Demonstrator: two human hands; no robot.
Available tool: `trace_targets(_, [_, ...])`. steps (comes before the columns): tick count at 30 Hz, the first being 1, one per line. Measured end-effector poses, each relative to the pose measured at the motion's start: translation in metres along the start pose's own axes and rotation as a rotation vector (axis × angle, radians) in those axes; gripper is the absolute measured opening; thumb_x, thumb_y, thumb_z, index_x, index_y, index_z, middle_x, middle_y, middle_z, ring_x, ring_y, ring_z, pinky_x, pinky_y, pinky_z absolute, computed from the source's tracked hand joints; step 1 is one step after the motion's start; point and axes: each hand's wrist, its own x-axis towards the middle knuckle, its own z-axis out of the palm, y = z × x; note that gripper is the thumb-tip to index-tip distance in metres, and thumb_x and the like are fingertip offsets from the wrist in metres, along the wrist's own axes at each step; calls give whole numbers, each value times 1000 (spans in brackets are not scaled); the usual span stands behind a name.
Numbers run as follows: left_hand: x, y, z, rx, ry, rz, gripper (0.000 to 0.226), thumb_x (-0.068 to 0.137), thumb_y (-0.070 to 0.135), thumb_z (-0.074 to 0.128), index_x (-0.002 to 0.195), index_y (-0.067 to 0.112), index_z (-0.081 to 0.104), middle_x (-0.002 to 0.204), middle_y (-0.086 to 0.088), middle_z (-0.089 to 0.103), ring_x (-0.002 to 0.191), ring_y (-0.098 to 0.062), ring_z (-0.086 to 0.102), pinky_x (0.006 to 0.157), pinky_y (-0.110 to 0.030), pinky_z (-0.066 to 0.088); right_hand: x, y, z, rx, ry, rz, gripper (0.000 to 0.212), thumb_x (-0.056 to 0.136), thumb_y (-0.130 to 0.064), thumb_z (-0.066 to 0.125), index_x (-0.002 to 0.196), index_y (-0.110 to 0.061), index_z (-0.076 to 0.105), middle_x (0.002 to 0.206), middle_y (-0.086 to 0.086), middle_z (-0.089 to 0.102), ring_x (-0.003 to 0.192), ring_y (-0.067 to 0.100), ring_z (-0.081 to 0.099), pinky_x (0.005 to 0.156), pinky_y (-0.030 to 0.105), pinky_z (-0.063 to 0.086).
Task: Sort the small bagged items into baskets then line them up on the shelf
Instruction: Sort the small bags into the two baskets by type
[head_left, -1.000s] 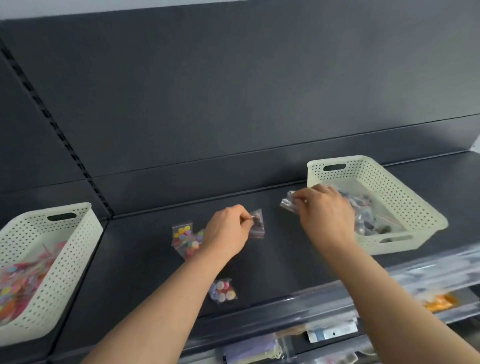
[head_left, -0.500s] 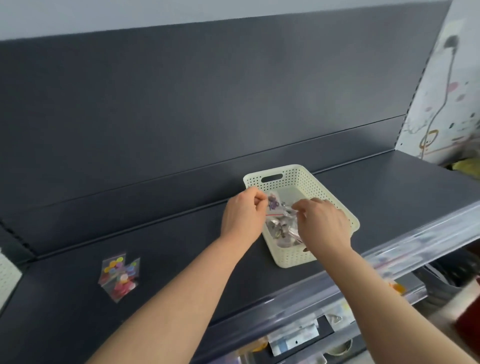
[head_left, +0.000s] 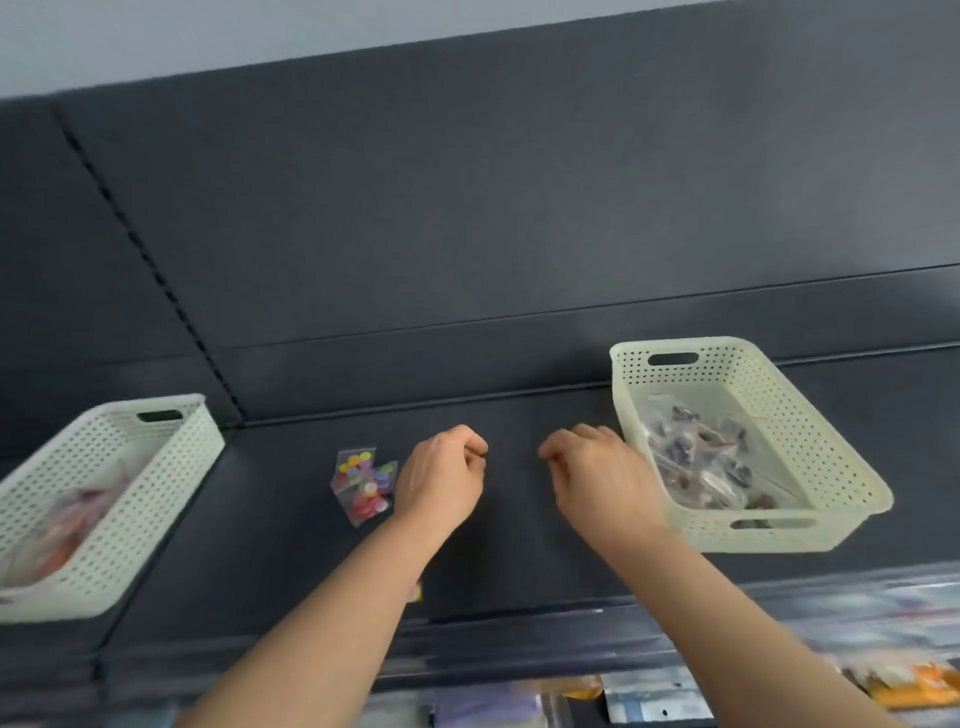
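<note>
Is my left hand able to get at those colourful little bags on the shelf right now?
Probably yes: the left hand is just beside the colourful bags on the shelf, nothing lies between them, and it seems to hold nothing.

Both bare forearms rise from the bottom edge and meet near mid-frame. The left hand (head_left: 445, 483), just left of centre, shows its back, fingers curled into a loose fist. The right hand (head_left: 602, 480), just right of centre, mirrors it with fingers curled under. The two hands are near each other but apart.

Bare forearms (head_left: 322, 623), bare left grip (head_left: 441, 480), right grip (head_left: 597, 478)
</note>
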Motion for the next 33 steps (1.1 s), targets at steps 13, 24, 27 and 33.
trace_targets(13, [-12, -137, -60, 57, 32, -186, 18, 91, 19, 62, 105, 29, 68, 102, 11, 70, 98, -13, 64, 82, -35, 55, -5, -117, 56, 132, -688, -187, 31, 71, -47, 74, 98, -34, 69, 100, -13, 63, 93, 11, 59, 71, 25, 44])
trace_targets(24, [22, -135, -49, 166, -110, 15, 31, 89, 40, 65, 119, 30, 65, 116, 2, 59, 111, -19, 54, 83, -34, 49, 13, -124, 55, 123, -271, 228, 21, 92, -39, 52, 98, -20, 46, 85, -3, 61, 72, 23, 51, 61, 31, 40])
trace_targets(27, [25, -136, -50, 203, -106, 49, 13, 91, 32, 64, 101, 31, 71, 110, 4, 63, 104, -17, 58, 76, -33, 50, 19, -130, 58, 173, -273, 286, 32, 83, -42, 64, 105, -22, 51, 88, -4, 64, 78, 22, 57, 62, 28, 38])
trace_targets(33, [17, -170, -96, 20, 208, -9, 7, 93, 32, 61, 92, 30, 67, 95, 10, 60, 88, -14, 59, 64, -32, 49, 44, -177, 76, 384, -294, 154, 14, 91, -22, 55, 103, -19, 62, 77, -8, 60, 63, 6, 53, 48, 10, 35])
